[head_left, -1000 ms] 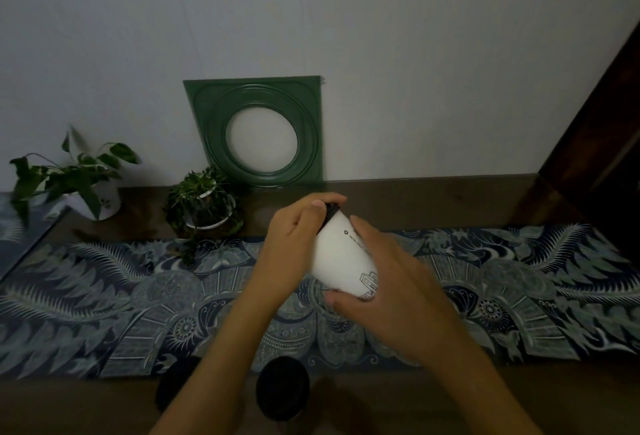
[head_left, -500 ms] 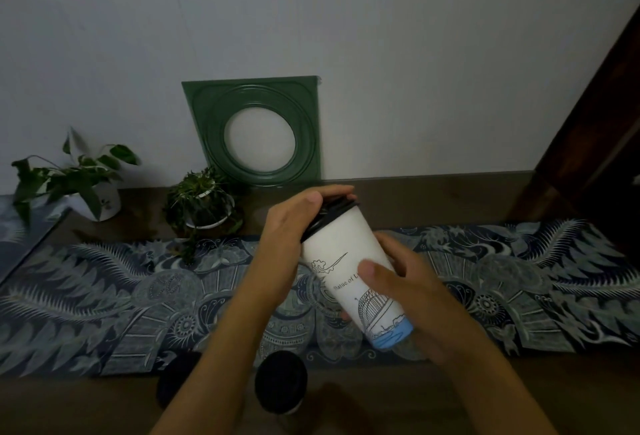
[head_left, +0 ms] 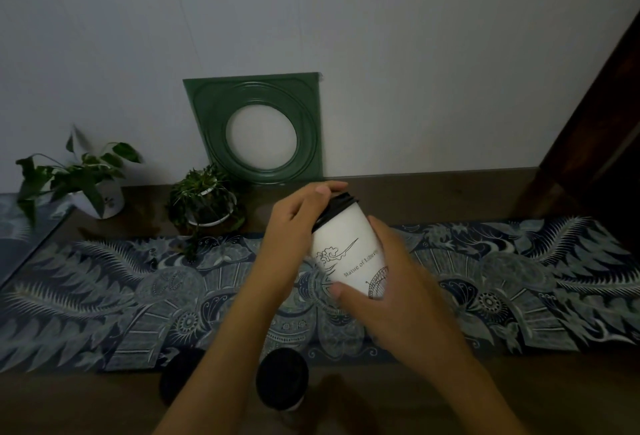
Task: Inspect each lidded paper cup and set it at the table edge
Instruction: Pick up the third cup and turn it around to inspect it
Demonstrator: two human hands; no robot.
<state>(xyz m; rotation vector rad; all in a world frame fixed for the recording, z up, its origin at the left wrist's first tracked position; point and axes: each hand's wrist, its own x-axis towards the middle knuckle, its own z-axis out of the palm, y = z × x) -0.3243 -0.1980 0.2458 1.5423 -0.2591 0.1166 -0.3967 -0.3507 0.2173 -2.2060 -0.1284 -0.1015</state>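
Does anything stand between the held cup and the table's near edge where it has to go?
Partly. Both hands hold the white cup above the runner. Two black-lidded cups already stand at the near edge, under the left forearm. The edge to their right looks free.

Dim, even, cool-toned room light with no visible source. The near table edge (head_left: 519, 400) falls into deep shadow. Motion blur softens the right hand (head_left: 398, 296). Wide-angle distortion bows the patterned table runner (head_left: 104, 296) and tilts the dark door frame (head_left: 595, 123) at far right.
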